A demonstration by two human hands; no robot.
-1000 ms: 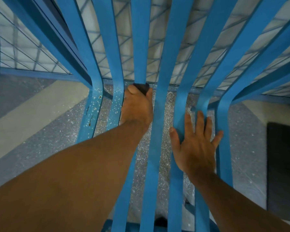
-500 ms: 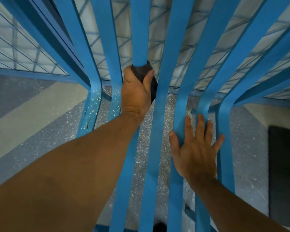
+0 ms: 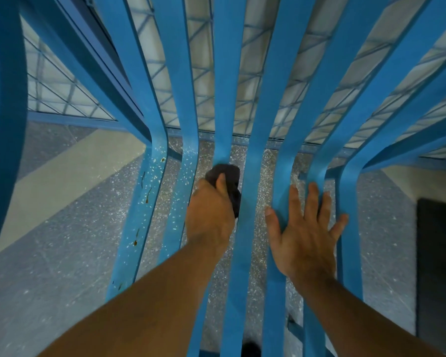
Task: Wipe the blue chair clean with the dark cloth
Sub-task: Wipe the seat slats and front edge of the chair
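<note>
The blue chair [image 3: 180, 73] is viewed from above, its slats fanning from 6 o'clock toward 12 o'clock across the whole field. At 9 o'clock a speckled grey floor [image 3: 49, 266] is seen beneath the slats, crossed by a pale band [image 3: 62, 181]. Brown spots [image 3: 147, 195] and pale flecks are recorded on the slat at about 8 o'clock.

Just left of centre, the left grip [image 3: 210, 217] is found curled round the dark cloth [image 3: 229, 176]. The cloth is bunched and pressed against a central slat just below its bend, and protrudes at the grip's 12 to 2 o'clock side.

At 4 o'clock from centre, the right grip [image 3: 304, 238] is laid flat across two neighbouring slats with fingers spread, holding nothing. At 3 o'clock a dark mat [image 3: 438, 266] is noted on the floor.
</note>
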